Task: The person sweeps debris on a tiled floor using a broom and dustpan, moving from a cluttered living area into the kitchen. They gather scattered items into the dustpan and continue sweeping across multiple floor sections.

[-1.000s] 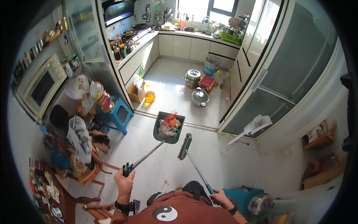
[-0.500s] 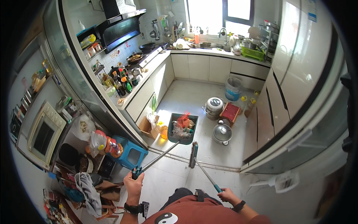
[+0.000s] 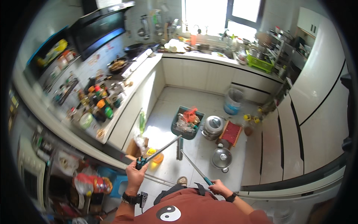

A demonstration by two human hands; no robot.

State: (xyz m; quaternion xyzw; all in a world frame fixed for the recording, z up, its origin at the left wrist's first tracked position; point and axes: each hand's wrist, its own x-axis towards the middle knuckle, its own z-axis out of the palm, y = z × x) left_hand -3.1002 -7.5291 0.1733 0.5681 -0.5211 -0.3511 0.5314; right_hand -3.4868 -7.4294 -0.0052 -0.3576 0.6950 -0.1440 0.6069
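My left hand (image 3: 135, 172) is wrapped round the dark green grip of a long-handled dustpan (image 3: 185, 134). The pan rests on or just above the floor ahead of me, holding a red mesh bag (image 3: 190, 114), crumpled clear plastic and other litter. In my right hand (image 3: 220, 187) is the green end of a grey broom handle. The broom head (image 3: 179, 149), dark and narrow, is at floor level just on my side of the pan, close to its handle.
To the right of the dustpan stand a lidded steamer pot (image 3: 213, 127), a red-topped crate (image 3: 231, 133) and a lidded pot (image 3: 222, 158). A bucket (image 3: 234, 101) is farther back. On the left, an oil jug (image 3: 156, 159) stands by a cardboard box. My shoe (image 3: 182, 181) is near the door track.
I have moved forward toward the kitchen, and one shoe has come into view. The broom head has shifted left, closer to the dustpan's handle. Both hands keep their grips.
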